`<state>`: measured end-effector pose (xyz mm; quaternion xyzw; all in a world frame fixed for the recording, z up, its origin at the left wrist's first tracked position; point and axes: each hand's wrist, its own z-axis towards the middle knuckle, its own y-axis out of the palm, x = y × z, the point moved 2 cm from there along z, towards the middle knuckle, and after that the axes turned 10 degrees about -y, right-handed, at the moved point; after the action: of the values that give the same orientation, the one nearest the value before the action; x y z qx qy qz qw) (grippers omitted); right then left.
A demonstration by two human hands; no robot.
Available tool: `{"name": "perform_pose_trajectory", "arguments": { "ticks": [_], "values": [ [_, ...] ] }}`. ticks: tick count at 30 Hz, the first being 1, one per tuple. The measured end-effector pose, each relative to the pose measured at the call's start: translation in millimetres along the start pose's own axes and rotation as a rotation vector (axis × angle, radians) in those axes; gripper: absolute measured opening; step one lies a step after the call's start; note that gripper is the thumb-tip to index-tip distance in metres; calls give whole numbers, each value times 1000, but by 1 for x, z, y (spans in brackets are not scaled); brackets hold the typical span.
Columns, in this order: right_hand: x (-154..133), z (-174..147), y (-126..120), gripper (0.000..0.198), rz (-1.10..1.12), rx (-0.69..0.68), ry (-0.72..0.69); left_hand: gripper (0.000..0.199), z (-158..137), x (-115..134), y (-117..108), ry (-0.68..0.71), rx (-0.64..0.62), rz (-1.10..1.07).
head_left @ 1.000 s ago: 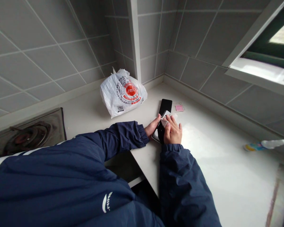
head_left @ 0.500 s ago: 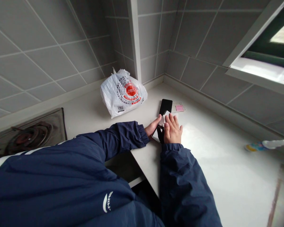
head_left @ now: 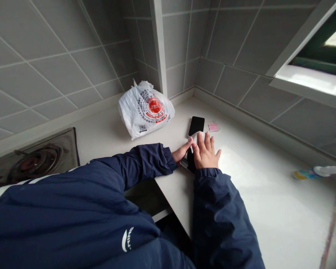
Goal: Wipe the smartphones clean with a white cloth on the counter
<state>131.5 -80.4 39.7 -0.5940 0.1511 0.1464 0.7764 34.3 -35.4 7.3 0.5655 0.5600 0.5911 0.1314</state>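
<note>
A smartphone with a dark, glossy screen lies on the counter between my hands, partly covered by them. Along its left edge my left hand holds it, thumb stretched over the near side and the other fingers mostly hidden. My right hand lies flat over the phone's right part, fingers spread. Under its fingertips a bit of thin white cloth or paper shows; most of it is hidden. Just beyond the fingers rests a second black-screened phone, and to its right a clear piece with a pink label.
A white plastic bag with red print stands at the back against the wall. A gas stove is at the left. On the pale counter, a spray bottle lies at the right. Below the counter edge is a dark opening.
My right hand has shifted slightly right and its fingers are more spread. Less of the white cloth or paper shows, and more of the far phone is uncovered. My left hand stays put.
</note>
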Motion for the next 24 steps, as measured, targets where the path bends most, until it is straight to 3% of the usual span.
{"name": "perform_pose_trajectory", "arguments": {
  "ticks": [5,11,15,17,19,24],
  "values": [
    [4,2,-2,64,44,45,18,67,-3,-2,3,-141,-51,-15],
    [0,3,-7,59,95,161,-47,61,-3,-1,7,-112,-99,-42],
    [1,4,-11,54,119,180,-119,69,0,-4,-5,-208,-83,34],
    [1,4,-12,54,136,168,-143,68,3,-7,-15,-267,-135,114],
    [1,4,-15,53,166,164,-156,66,6,-8,-23,-214,-178,164],
    [5,4,-22,48,206,244,-109,72,6,-8,-31,-305,-100,294]
  ]
}}
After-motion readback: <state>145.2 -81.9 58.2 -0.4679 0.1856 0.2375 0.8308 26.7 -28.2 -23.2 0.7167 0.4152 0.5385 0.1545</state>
